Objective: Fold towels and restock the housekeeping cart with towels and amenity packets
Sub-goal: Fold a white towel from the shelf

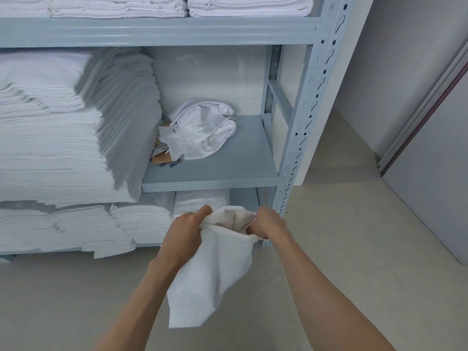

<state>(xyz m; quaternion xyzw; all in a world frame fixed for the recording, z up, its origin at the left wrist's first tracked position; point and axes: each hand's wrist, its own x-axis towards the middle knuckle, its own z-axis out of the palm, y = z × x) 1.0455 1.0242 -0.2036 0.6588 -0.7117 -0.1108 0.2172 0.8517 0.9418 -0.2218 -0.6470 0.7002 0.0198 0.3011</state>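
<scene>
Fingers of both hands are curled and clamped on the upper edge of a white towel (215,269), which is held in the air in front of the shelving unit (301,127), above the pale floor (342,249). The left hand (188,229) grips the left part of the bunched edge, with the thumb pressed over the fabric; the right hand (268,222) pinches the right part, with the knuckles turned toward the camera. Between the two hands the edge is gathered into folds, and the remainder of the towel hangs down freely between the forearms, ending in a lower corner. The shelving unit is made of grey-blue metal with a perforated upright. On its middle shelf (228,168) a tall stack of folded white linen (63,138) is stored at the left, and a crumpled white cloth bag (205,127) is placed at the right, partly on top of small cardboard packets (162,154). Folded white towels (83,226) are stacked on the lower shelf just behind the hands, and further folded linen (177,6) is stored on the top shelf. A grey door (435,186) is seen at the right.
</scene>
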